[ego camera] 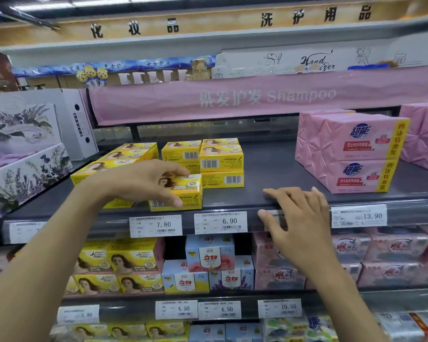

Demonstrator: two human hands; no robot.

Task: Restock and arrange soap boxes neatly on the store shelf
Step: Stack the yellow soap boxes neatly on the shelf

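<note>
- Store aisle; one grey shelf (269, 166) faces me.
- My left hand (143, 181) grips a yellow soap box (192, 192) above-left of the 6.90 price tag (220, 222).
- My right hand (299, 218) lies open on the shelf's lip, right of that tag.
- Risk, I judge: a hard push could topple the yellow stack (221, 164) above the tag.
- Floral carton (27, 174) far left of it; contents unclear.

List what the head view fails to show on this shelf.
Head view only.
1. Covered price tag: behind the right hand.
2. Yellow soap box label: partly under the left hand.
3. Far-left price tag: blurred, unreadable.
4. Bottom-row boxes: cut by frame edge.
</note>
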